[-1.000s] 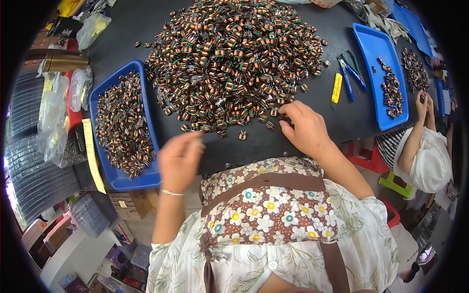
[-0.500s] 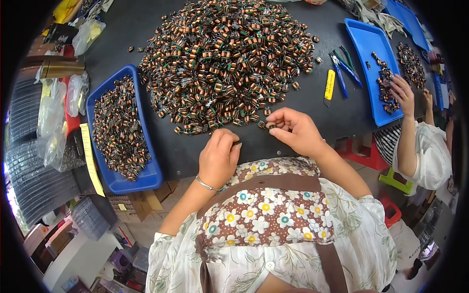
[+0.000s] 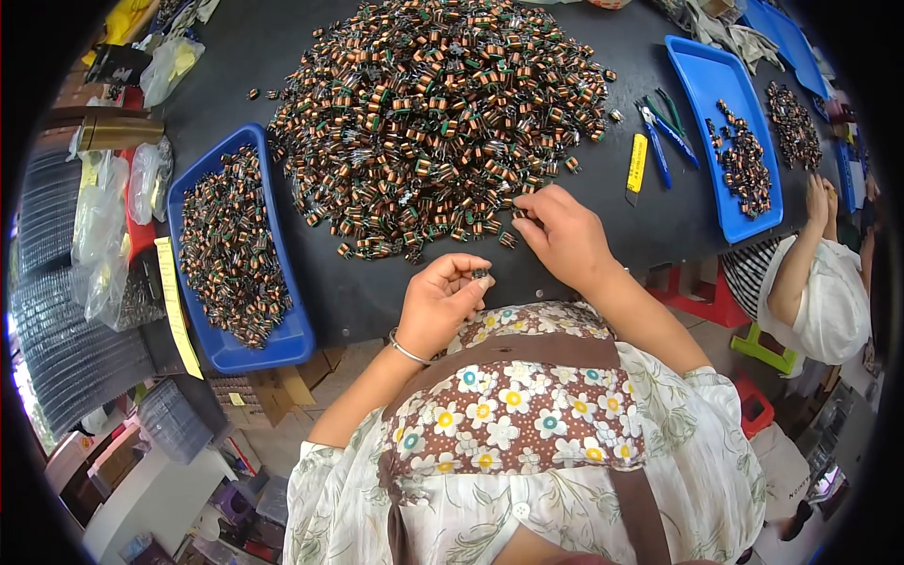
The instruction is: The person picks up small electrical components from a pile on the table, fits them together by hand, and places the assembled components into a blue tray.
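A big heap of small copper-wound coils with green and black parts lies in front of me on the dark table. My left hand, with a bangle on its wrist, is closed in a pinch on one small coil near the table's front edge; mostly its dark end shows. At the heap's near right edge, my right hand has thumb and forefinger closed on another coil, largely hidden by the fingertips. A loose coil lies just left of that hand.
On the left stands a blue tray full of coils. To the right lie a yellow utility knife, blue-handled pliers and another blue tray of coils. A co-worker's hand is near a further coil pile.
My left hand has moved right and turned, bringing its coil into view. My right hand has shifted up to the heap's edge. The co-worker's hand has left the right tray.
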### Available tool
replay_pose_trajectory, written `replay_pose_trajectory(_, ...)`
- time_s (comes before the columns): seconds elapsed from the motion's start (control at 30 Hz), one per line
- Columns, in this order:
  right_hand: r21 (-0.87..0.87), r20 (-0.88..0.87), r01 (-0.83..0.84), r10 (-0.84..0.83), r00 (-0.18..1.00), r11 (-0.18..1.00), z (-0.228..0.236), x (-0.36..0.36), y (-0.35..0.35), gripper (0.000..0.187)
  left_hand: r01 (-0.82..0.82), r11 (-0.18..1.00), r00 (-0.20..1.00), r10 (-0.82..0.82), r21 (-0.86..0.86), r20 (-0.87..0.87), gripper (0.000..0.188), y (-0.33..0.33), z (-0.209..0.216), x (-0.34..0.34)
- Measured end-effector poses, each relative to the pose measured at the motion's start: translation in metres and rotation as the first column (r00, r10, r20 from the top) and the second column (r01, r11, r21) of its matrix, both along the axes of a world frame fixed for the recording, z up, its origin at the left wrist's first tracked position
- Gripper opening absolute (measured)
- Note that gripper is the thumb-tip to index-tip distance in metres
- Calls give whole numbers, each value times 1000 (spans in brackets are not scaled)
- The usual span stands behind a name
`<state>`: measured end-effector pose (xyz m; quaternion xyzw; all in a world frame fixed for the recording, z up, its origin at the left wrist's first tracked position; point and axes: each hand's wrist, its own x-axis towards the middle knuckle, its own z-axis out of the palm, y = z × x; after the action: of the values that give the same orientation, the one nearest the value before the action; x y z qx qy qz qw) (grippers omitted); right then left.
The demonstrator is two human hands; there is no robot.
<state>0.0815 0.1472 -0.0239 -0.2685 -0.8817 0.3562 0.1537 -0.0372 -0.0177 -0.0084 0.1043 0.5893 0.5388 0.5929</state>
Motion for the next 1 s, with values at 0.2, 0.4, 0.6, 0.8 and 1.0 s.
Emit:
replay_pose_trajectory(0.2, -60, 59, -32, 36, 998, 998, 7, -1, -6, 13, -22, 1000, 999, 22, 11, 25, 16, -5, -3, -2)
replay_pose_trajectory(0.4, -600, -27, -132, 144, 989, 789, 22, 4, -13, 13, -14, 1000, 997, 12, 21, 72, 15, -1, -7, -1)
replay_pose_trajectory(0.6, -553, -109, -224, 196, 974, 803, 21, 3, -13, 8, -14, 1000, 991, 11, 22, 133, 16, -1, -5, -3)
replay_pose_trajectory(0.8, -7, 6, -218, 218, 976, 976, 6, 1, -14, 16, -56, 998, 989, 54, 14, 139, 16, -3, -6, -1)
replay_pose_trajectory(1.0, -512, -4, -214, 247, 969, 832, 26, 1, -13, 9, -70, 997, 996, 70, 8, 53, 17, -3, -4, 0)
